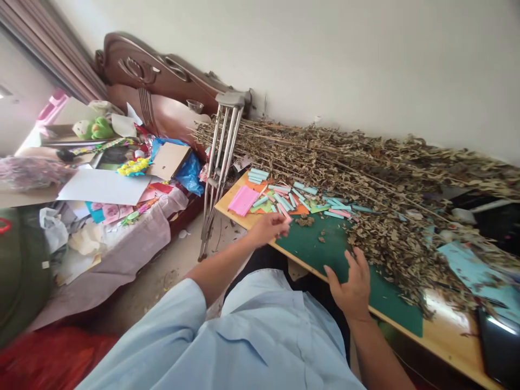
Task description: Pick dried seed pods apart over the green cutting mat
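Note:
My left hand (pixel 268 228) hovers at the wooden table's edge (pixel 244 208) with its fingers loosely curled, close to several pale pink paper strips (pixel 283 211). Whether it holds anything is hidden by the fingers. My right hand (pixel 351 283) rests over a green cutting mat (pixel 314 244) with its fingers spread, touching nothing but the mat. Beyond both hands lie teal paper strips (pixel 303 197), a pink paper sheet (pixel 242 200) and orange and green paper pieces (pixel 298 208). A large bundle of dried leafy branches (pixel 357 162) covers the far side of the table.
A pair of metal crutches (pixel 219 162) stands at the table's left end. To the left, a bed (pixel 117 260) holds paper, bags and a green plush toy. A wooden headboard (pixel 154 70) stands behind it. Leaf crumbs lie on the mat, and a dark device (pixel 498 341) sits at the right corner.

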Motion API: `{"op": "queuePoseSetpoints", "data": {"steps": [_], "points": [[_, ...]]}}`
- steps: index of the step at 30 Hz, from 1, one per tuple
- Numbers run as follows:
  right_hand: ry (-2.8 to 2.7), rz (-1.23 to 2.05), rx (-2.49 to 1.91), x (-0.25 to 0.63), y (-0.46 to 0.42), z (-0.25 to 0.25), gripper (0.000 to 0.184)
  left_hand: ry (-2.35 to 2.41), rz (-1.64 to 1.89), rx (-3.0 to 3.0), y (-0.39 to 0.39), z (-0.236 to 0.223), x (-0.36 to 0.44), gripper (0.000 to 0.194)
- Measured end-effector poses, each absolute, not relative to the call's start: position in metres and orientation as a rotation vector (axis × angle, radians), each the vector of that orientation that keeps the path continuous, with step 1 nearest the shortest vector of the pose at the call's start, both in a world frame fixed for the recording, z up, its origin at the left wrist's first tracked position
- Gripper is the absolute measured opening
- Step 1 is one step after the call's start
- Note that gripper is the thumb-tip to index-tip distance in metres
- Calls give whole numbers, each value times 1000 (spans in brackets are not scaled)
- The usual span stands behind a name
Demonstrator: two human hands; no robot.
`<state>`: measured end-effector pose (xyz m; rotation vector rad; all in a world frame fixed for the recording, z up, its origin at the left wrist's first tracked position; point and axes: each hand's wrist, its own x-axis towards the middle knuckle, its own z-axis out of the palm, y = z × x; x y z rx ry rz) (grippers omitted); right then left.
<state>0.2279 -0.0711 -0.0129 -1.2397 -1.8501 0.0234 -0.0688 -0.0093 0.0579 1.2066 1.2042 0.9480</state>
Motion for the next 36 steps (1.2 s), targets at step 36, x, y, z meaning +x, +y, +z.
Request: {"op": "queuePoseSetpoints", "data": {"steps": [36], "points": [[-1879,-36,-1319,223,-65,-36,49,2209,630,1972,162,56,-229,26]]}}
